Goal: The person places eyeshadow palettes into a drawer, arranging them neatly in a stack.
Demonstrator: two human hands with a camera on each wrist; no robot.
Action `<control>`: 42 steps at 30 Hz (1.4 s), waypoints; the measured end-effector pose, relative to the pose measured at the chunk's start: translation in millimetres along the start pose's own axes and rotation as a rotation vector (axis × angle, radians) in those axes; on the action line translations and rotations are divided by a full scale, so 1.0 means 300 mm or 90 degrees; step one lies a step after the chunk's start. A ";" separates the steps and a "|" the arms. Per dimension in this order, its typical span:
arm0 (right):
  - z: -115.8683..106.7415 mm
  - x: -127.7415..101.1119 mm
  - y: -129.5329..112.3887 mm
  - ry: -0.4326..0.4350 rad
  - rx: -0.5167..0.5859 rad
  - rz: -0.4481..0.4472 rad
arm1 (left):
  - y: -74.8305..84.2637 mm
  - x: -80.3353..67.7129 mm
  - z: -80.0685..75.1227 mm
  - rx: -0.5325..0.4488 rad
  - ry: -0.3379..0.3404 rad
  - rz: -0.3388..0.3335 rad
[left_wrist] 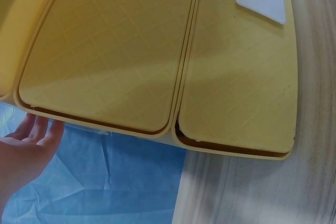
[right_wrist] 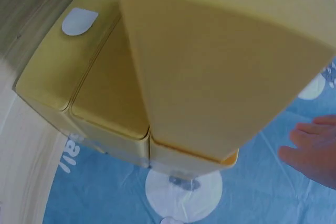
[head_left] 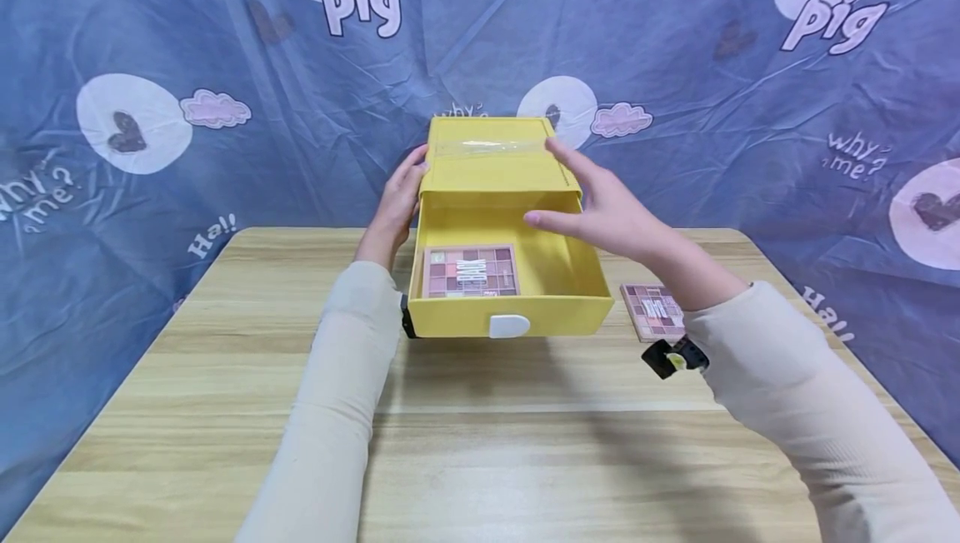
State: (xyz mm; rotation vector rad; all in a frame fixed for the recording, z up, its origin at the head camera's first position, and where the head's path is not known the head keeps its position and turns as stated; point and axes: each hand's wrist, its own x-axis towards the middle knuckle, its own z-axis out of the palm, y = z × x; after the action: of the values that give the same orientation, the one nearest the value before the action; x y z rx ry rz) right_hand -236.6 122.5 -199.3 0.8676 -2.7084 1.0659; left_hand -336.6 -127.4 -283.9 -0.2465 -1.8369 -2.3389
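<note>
A blue printed cloth [head_left: 150, 68] hangs behind and around a wooden table [head_left: 480, 443]. Near the far edge of the table, about in the middle, stands a yellow drawer box [head_left: 495, 164], and its drawer [head_left: 510, 310] is pulled out toward the person, with a white handle [head_left: 509, 326] on the front. The box looks like thin stiff plastic, so I judge it is light and a little slippery, and it can slide on the smooth wood when the drawer moves; the best place to hold it is on the two side walls of the outer shell, and the drawer by its handle. The left hand [head_left: 397, 201] rests flat on the left side of the shell, fingers almost straight, not curled around anything. The right hand [head_left: 607, 206] is open too, with the fingers stretched over the right top corner of the shell, above the drawer; I cannot tell if it touches. Inside the drawer, at the left, lies an eyeshadow palette [head_left: 470, 271]. A second palette [head_left: 654, 311] lies on the table right of the box, partly hidden by the right sleeve.
</note>
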 end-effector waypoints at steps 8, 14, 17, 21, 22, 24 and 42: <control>-0.042 -0.050 0.056 0.092 0.071 0.040 | -0.001 0.002 0.002 -0.003 0.000 0.002; -0.054 -0.091 0.126 0.115 0.093 0.081 | -0.003 0.001 0.005 0.002 0.008 0.005; -0.052 -0.113 0.166 0.132 0.100 0.097 | -0.008 0.000 0.005 0.005 0.009 0.002; -0.043 -0.142 0.226 0.163 0.123 0.127 | -0.010 0.002 0.004 0.008 0.003 0.007; -0.039 -0.149 0.242 0.173 0.130 0.136 | -0.009 0.002 0.003 0.011 0.002 0.008; -0.030 -0.163 0.272 0.195 0.150 0.154 | -0.008 0.000 0.002 0.009 -0.001 0.009; 0.074 -0.256 0.467 0.323 0.186 0.265 | -0.005 -0.005 0.004 0.000 -0.004 0.009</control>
State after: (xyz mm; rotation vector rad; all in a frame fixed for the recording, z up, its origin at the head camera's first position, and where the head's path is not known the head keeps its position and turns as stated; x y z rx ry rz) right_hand -246.8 227.1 -321.5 0.0174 -2.3714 1.5360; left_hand -335.3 -125.9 -285.3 -0.2671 -1.8313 -2.3323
